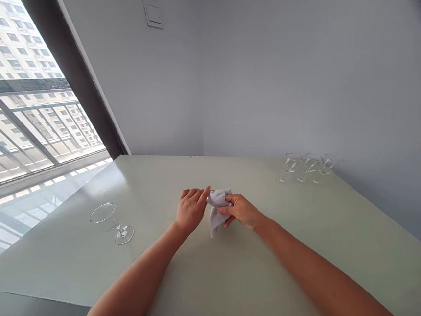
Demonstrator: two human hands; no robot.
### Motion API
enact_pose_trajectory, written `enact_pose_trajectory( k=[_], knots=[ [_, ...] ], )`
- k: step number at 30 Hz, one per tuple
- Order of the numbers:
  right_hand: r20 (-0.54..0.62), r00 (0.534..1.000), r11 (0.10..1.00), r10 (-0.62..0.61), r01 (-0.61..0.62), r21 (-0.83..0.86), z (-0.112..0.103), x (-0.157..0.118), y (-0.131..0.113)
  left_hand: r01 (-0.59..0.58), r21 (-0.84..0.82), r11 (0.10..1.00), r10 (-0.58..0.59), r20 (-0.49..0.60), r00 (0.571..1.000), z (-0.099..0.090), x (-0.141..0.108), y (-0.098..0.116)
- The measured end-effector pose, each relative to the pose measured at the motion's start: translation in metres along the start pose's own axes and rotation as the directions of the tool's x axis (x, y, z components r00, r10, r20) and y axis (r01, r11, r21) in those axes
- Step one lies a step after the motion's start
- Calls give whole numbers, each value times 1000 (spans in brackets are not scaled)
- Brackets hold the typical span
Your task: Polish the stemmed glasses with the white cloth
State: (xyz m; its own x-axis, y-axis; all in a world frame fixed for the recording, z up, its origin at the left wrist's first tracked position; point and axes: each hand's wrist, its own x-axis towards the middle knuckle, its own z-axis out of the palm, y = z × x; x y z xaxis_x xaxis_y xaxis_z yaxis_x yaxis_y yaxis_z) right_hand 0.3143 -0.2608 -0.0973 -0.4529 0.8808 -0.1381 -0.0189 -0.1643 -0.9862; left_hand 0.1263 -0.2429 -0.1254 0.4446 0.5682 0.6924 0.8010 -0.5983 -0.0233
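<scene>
Over the middle of the table, my left hand (193, 207) is closed on a clear drinking glass (210, 197), most of it hidden by the fingers and the cloth. My right hand (239, 210) pinches a white cloth (218, 217) between thumb and fingers. The upper part of the cloth is bunched against the glass; a loose corner hangs below. Whether the cloth is inside the bowl or only around it, I cannot tell. To the left of my hands, a clear stemmed glass (124, 234) stands on its foot.
Three more stemmed glasses (309, 165) stand in a row at the table's back right, by the grey wall (299, 71). The pale glossy table (280, 279) has its near edge below my arms. A large window (25, 105) is at left, a wall switch (153, 13) above.
</scene>
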Motion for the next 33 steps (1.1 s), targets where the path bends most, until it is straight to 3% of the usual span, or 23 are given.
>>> enact_pose_trajectory(
  k=[2, 4, 7, 9, 11, 13, 14, 16, 18, 19, 21, 24, 26, 28, 30, 31, 33],
  knots=[
    [-49, 998, 980, 40, -29, 198, 2, -1, -1, -27, 9, 1000, 27, -45, 999, -4, 2, 0],
    [-62, 998, 962, 20, -2, 272, 4, -7, -10, -24, -63, 998, 23, -17, 1000, -8, 4, -1],
    [10, 995, 994, -98, 97, 48, 5, -26, -33, 136, -322, 937, -93, 145, 985, -17, 9, -3],
    [92, 990, 976, -108, 123, -182, 3, -40, -49, 303, -541, 784, -109, 361, 926, -22, 11, -3],
    [176, 983, 941, -43, 99, -322, -1, -51, -60, 447, -695, 564, 67, 577, 814, -27, 14, -1],
    [241, 970, 925, 14, 79, -372, -7, -54, -64, 531, -738, 417, 264, 658, 706, -31, 16, 3],
    [244, 970, 923, 13, 83, -376, -10, -52, -64, 533, -738, 414, 262, 658, 706, -33, 17, 6],
    [176, 983, 936, -54, 111, -334, -15, -45, -58, 461, -692, 555, 37, 575, 817, -34, 17, 14],
    [63, 991, 969, -120, 131, -209, -17, -35, -50, 336, -524, 782, -184, 320, 929, -35, 15, 22],
    [21, 991, 983, -131, 132, -131, -16, -30, -46, 274, -416, 867, -212, 190, 959, -35, 14, 26],
    [2, 992, 992, -124, 124, -17, -12, -24, -41, 170, -263, 950, -159, 63, 985, -34, 10, 29],
    [59, 991, 991, -123, 125, -37, -8, -25, -40, 184, -271, 945, -170, 74, 983, -33, 8, 27],
    [107, 987, 983, -122, 135, -124, -10, -30, -45, 315, -402, 860, -262, 181, 948, -33, 9, 25],
    [179, 980, 967, -90, 129, -220, -16, -36, -52, 497, -583, 642, -289, 416, 862, -34, 12, 22],
    [290, 957, 951, -26, 114, -289, -23, -42, -59, 663, -669, 335, -109, 671, 733, -34, 14, 21],
    [341, 940, 945, 2, 109, -307, -27, -44, -62, 723, -660, 204, 21, 741, 671, -34, 15, 20],
    [391, 920, 941, 24, 111, -319, -33, -45, -63, 781, -618, 84, 185, 780, 598, -32, 16, 20]
  ],
)
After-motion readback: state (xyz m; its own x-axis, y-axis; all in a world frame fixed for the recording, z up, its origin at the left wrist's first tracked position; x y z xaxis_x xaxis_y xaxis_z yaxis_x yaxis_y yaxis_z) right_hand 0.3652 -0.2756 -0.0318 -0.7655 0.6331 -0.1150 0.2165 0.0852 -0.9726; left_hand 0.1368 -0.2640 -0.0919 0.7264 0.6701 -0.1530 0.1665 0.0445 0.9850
